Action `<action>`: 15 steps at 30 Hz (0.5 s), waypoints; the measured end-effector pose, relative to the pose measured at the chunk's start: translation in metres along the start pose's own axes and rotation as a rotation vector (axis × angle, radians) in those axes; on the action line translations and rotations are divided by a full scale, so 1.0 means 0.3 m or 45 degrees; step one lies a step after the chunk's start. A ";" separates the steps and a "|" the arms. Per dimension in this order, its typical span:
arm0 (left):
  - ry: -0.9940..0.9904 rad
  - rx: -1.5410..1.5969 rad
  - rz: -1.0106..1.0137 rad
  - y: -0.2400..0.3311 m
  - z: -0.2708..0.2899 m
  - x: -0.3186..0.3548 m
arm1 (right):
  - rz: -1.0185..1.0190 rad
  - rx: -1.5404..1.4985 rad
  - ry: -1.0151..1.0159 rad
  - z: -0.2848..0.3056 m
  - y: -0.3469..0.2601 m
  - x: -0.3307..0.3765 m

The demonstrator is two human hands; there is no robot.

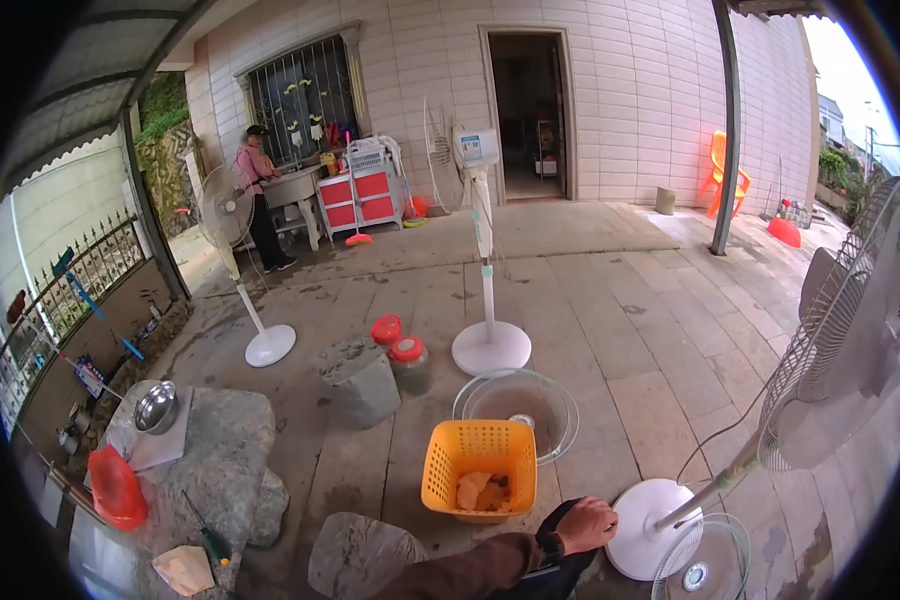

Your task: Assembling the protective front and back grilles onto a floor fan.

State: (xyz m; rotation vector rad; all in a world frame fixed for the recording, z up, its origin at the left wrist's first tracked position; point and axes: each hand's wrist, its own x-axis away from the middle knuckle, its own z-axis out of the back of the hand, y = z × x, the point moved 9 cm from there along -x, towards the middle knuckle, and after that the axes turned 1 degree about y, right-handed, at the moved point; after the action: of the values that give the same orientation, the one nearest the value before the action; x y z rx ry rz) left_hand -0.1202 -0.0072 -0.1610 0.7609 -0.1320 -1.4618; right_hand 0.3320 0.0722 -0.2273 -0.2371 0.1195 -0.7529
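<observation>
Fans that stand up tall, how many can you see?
3. The left fan is in front of a person, the middle fan behind the yellow basket, and the right fan closest. The dark doorway might hide more.

I count three standing fans (491,350), two loose round fan guards (696,576), one yellow basket (482,437), and one hand (586,524) of my own. Also tallying one steel bowl (156,407), one red plastic bag (117,487), one screwdriver (206,530), one orange chair (727,175), one open doorway (526,110) and one barred window (308,105). Other people (253,170) I can see: one; dark bands (548,544) on my wrist: one.
</observation>
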 end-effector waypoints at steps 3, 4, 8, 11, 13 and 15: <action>0.035 0.043 -0.008 -0.004 0.014 0.004 | 0.034 0.022 0.088 0.015 -0.007 0.015; 0.040 0.043 -0.013 -0.002 0.015 0.002 | 0.028 0.027 0.089 0.003 0.012 0.023; 0.014 -0.005 -0.007 -0.010 0.014 0.010 | 0.072 -0.086 -0.198 0.053 -0.066 -0.027; 0.041 0.005 0.018 -0.020 0.019 0.017 | 0.366 -0.076 -0.129 0.169 -0.237 -0.049; 0.034 0.010 0.012 -0.013 0.022 0.011 | 0.488 -0.008 0.037 0.173 -0.256 -0.042; 0.026 0.010 0.006 -0.008 0.019 0.007 | -0.642 -0.247 -0.175 -0.029 0.060 -0.014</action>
State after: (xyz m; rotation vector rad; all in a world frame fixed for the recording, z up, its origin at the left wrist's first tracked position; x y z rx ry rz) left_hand -0.1248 -0.0111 -0.1585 0.7809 -0.1241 -1.4495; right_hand 0.3391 0.0863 -0.2403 -0.5135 -0.0002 -1.2247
